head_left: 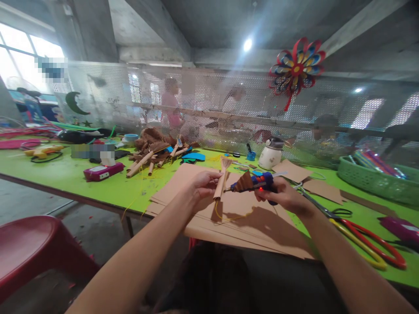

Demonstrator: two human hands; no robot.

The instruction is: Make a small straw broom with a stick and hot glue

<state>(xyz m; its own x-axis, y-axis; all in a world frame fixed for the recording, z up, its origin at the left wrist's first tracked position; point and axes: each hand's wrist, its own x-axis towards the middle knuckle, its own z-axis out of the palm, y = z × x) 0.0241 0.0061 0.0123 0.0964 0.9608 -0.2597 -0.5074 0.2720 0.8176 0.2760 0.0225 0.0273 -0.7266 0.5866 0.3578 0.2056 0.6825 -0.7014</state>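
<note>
Head view, frame centre: the left hand (203, 184) is closed around a rolled brown paper tube (222, 179) with a fringed top, held just above the cardboard sheets (255, 226). The right hand (285, 197) clamps a blue glue gun (264, 180), its nozzle near the tube. The tube looks light and easily crushed, so it is probably best pinched gently mid-shaft.

- No text, number or brand can be read anywhere in the view;
- pink box (103, 171) on the green table (65, 174): it carries a small white label, but the print is too small to tell;
- two patches, one by the window and one on the table behind the pink box, are blurred out;
- glue gun (266, 179) in the right hand (284, 197) and cardboard roll (220, 188) in the left hand (203, 182): no letters can be made out.
</note>
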